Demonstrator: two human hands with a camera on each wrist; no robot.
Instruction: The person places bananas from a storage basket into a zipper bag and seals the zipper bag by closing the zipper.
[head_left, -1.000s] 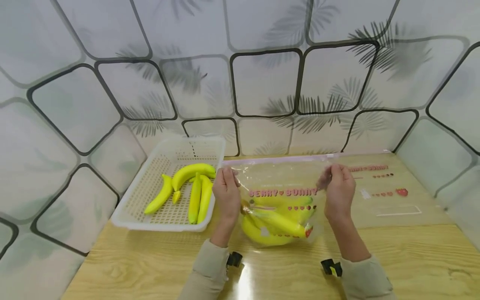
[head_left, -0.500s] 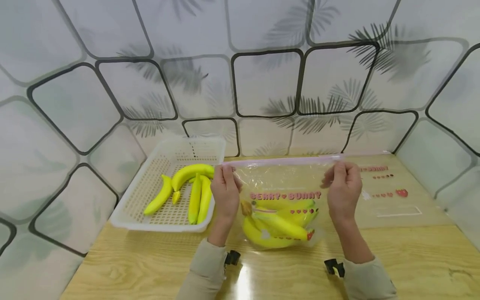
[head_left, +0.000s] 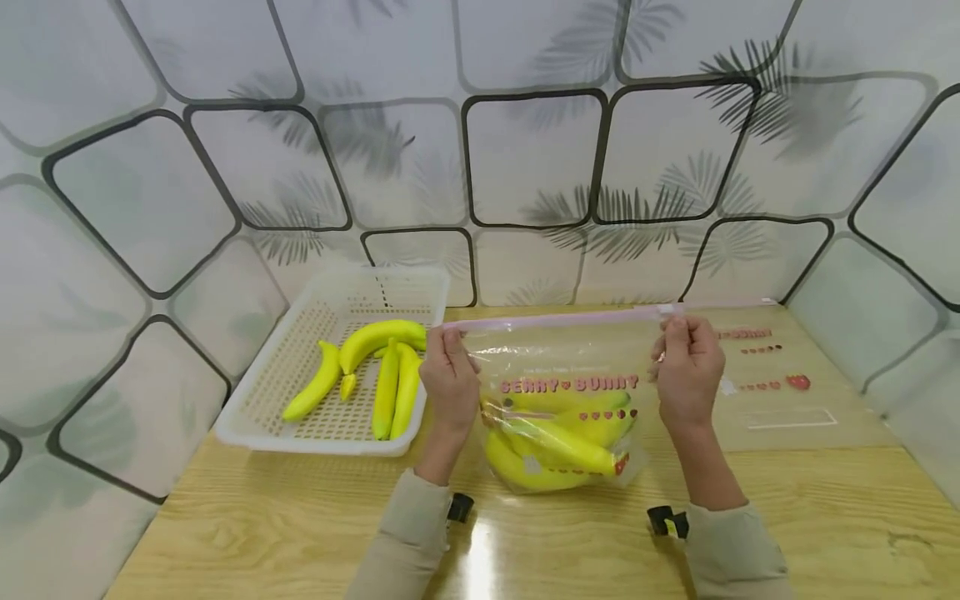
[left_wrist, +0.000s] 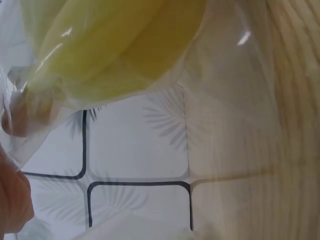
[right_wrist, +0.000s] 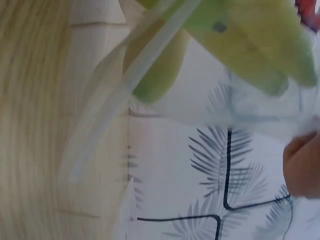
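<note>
A clear zip bag [head_left: 555,350] with a pink zip along its top edge and "BERRY BUNNY" print is held upright above the table. Several yellow bananas [head_left: 555,446] lie in its lower part. My left hand [head_left: 452,375] pinches the bag's upper left side, and my right hand [head_left: 690,375] grips its upper right side just below the white zip slider [head_left: 665,310]. Up close in the left wrist view, the bananas [left_wrist: 115,50] show through the film. The right wrist view has their greenish ends [right_wrist: 155,85] and part of my right hand [right_wrist: 302,167] at the edge.
A white perforated basket [head_left: 300,444] with several bananas [head_left: 386,342] stands on the wooden table [head_left: 570,554] at left. Another flat printed zip bag [head_left: 817,392] lies at right behind my right hand. A patterned wall covering [head_left: 532,158] encloses the back and sides.
My right hand has shifted slightly to the right along the bag, near the slider. The left hand has edged slightly left, still pinching its side. The bananas remain inside the bag.
</note>
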